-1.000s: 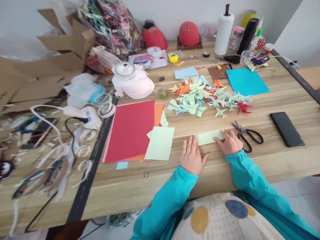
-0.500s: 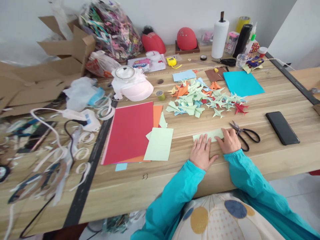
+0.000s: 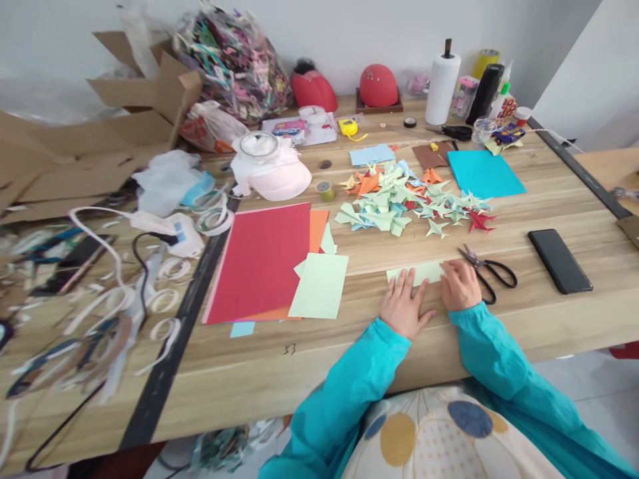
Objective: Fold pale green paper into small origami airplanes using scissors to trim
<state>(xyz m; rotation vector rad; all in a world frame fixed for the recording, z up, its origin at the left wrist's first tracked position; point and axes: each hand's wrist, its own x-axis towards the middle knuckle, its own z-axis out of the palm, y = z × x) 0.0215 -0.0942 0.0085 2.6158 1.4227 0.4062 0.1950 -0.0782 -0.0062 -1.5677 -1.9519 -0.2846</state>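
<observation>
A folded pale green paper strip lies flat on the wooden table in front of me. My left hand rests flat on its left part, fingers stretched out. The fingers of my right hand press down on the strip's right end. Just beyond lies a pile of folded paper shapes, mostly pale green with some orange and red. Black-handled scissors lie directly right of my right hand.
A black phone lies at the right. Red and orange sheets with a pale green sheet lie to the left. A turquoise sheet, paper towel roll, pink cap, cardboard and tape rings crowd the back and left.
My left hand slid right from beside the strip onto its left part. My right hand stayed pressed on the right end. The camera view shifted slightly.
</observation>
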